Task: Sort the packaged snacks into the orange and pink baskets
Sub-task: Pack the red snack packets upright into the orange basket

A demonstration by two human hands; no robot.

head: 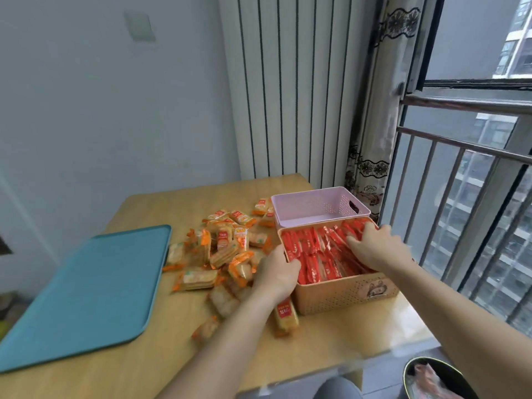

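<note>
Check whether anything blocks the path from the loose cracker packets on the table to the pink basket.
Nothing visible does. The pink basket is open-topped and looks empty, and the cracker packets lie just left of it, some beside its wall. The orange basket, full of red packets, sits in front, not between them.

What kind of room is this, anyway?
Probably a room in a high-rise flat: a wooden table stands beside a patterned curtain and a railed window, with apartment blocks outside.
</note>
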